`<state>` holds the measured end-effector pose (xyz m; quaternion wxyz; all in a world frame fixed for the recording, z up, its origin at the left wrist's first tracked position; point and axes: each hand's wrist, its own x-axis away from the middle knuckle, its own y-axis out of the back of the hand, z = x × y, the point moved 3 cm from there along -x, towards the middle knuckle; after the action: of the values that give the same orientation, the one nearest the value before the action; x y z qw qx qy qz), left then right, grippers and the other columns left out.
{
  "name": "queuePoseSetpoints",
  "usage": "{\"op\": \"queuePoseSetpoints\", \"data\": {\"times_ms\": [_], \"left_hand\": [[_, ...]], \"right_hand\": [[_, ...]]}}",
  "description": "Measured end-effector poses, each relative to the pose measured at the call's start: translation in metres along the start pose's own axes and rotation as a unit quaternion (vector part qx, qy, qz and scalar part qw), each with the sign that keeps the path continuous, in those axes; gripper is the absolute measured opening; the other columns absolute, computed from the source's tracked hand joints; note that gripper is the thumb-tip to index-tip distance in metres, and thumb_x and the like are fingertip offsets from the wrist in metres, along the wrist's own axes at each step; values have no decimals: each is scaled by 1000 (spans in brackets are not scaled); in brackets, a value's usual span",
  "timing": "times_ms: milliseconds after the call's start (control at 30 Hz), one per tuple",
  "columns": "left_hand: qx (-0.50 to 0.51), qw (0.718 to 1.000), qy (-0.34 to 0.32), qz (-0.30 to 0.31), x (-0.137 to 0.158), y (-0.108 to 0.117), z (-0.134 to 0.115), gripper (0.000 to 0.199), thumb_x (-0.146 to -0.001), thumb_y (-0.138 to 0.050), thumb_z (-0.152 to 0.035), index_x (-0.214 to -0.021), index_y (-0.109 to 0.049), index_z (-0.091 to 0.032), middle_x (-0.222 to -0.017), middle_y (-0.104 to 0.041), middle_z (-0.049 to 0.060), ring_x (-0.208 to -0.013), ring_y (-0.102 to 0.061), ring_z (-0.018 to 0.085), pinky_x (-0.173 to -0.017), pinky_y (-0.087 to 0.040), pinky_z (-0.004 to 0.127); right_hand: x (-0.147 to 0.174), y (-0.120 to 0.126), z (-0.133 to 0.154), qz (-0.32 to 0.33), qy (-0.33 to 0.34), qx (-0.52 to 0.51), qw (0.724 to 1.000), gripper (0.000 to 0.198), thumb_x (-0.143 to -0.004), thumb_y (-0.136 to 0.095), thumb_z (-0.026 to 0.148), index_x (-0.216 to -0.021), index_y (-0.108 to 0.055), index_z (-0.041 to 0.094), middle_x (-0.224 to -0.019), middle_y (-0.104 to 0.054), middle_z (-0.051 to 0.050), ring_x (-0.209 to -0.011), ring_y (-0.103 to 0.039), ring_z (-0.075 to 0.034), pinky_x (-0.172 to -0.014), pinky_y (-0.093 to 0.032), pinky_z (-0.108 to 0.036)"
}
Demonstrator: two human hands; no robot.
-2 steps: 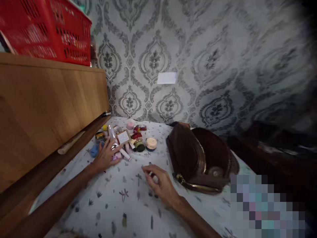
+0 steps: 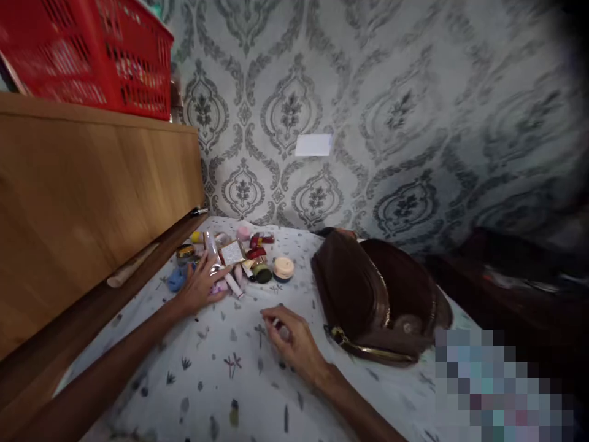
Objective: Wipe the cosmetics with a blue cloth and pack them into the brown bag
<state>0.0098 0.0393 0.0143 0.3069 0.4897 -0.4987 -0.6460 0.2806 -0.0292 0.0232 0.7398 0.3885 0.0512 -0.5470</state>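
Observation:
My left hand (image 2: 202, 287) lies over a pile of small cosmetics, its fingers spread. Under and beside its fingers are a pale tube (image 2: 211, 248), a white stick-shaped tube (image 2: 234, 285) and a crumpled blue item (image 2: 176, 280). A square glittery compact (image 2: 232, 252) rests just past the fingertips. My right hand (image 2: 299, 345) hovers above or rests on the sheet, its fingers curled in a pinch; a small dark spot shows between them, too unclear to name. Nearest to it are a round jar with a peach lid (image 2: 283, 268) and a brown leather bag (image 2: 350, 288) with its zip undone.
A patterned white sheet (image 2: 207, 380) covers the bed. Along the left runs a wooden cabinet (image 2: 101, 202) bearing a red plastic basket (image 2: 138, 73). Dark red tubes (image 2: 262, 240) and a pink round item (image 2: 243, 232) lie near the papered wall (image 2: 317, 80).
My right hand has shifted very slightly left, its fingers still curled. My left hand stays on the pile. The whole view has moved a little.

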Motion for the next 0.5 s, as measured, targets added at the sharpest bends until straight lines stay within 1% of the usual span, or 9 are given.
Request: {"op": "queuePoseSetpoints", "data": {"times_ms": [133,200,300,400,500], "left_hand": [[-1,1000,2,9,-22,-1,11,66,-90,-57,-46,-152,-36,-38,-163,-25,12,-149,-16,47,-105,-28,77],[1,1000,13,24,-29,-3,16,74,-86,-61,-48,-153,-33,-37,-163,-26,13,-148,-20,47,-106,-30,76],[-1,999,24,36,-34,-4,18,82,-82,-65,-51,-155,-31,-35,-163,-24,13,-147,-21,48,-105,-32,74],[-13,999,21,25,-35,-1,16,80,-83,-64,-52,-154,-32,-35,-163,-25,13,-146,-24,48,-105,-34,72],[-26,999,31,-4,-40,5,17,68,-88,-59,-50,-151,-40,-33,-160,-33,12,-143,-31,44,-106,-36,65]], "right_hand": [[-2,-16,-9,5,-3,-2,1000,20,-93,-50,20,-99,-69,18,-87,-72,-7,-77,-66,-17,-69,-53,-26],[-1,-18,-11,15,-10,-6,1000,19,-92,-50,19,-97,-69,18,-86,-72,-7,-75,-66,-17,-69,-53,-26],[1,-16,-12,23,-26,-15,999,19,-92,-51,20,-97,-69,17,-85,-71,-7,-75,-66,-17,-69,-53,-26],[3,-14,-12,29,-31,-17,999,20,-92,-52,20,-99,-70,17,-87,-72,-7,-77,-67,-17,-70,-54,-27],[7,-14,-13,33,-27,-8,999,22,-89,-52,17,-101,-70,16,-88,-72,-8,-79,-68,-18,-72,-55,-28]]}}
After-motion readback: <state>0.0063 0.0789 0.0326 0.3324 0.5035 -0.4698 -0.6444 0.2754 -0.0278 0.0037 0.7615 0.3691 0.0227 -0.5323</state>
